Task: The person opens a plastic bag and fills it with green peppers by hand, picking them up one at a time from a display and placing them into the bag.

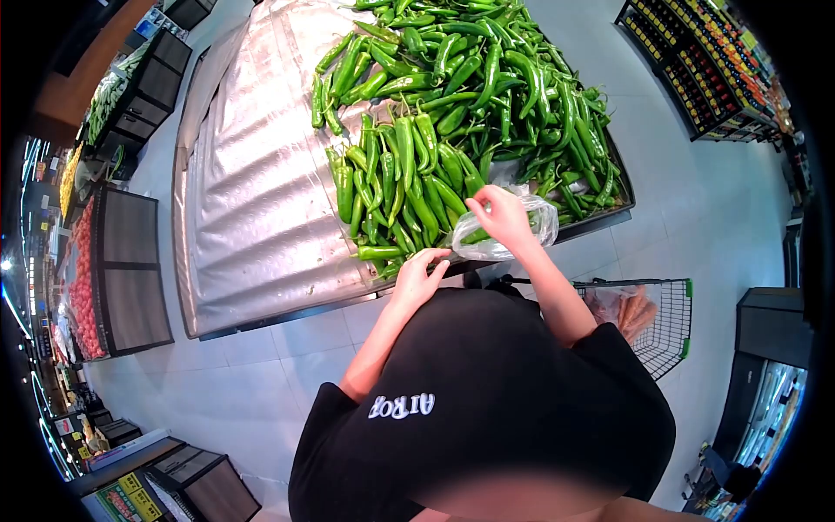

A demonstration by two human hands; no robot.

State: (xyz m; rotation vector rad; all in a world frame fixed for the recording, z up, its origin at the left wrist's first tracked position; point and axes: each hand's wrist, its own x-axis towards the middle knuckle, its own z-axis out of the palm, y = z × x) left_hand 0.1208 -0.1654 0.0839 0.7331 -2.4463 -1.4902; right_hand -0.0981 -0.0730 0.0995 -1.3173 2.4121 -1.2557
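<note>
A clear plastic bag [544,228] with green peppers inside is at the near edge of the display stand. At the bag's left rim is my left hand [422,277], its fingertips and thumb closing on the plastic. My right hand [503,217] is over the bag's mouth with the fingers curled together; whatever is in them is hidden. Long green chili peppers [409,165] lie in a row just beyond my hands. A larger heap of the same peppers [513,78] spreads behind them to the right.
A ridged silver liner [252,191] covers the stand's left side. A shopping cart [665,326] at my right holds a bag of orange-brown produce [633,313]. Red produce [84,278] fills a bin at left. Stocked shelves [704,61] stand at the far right.
</note>
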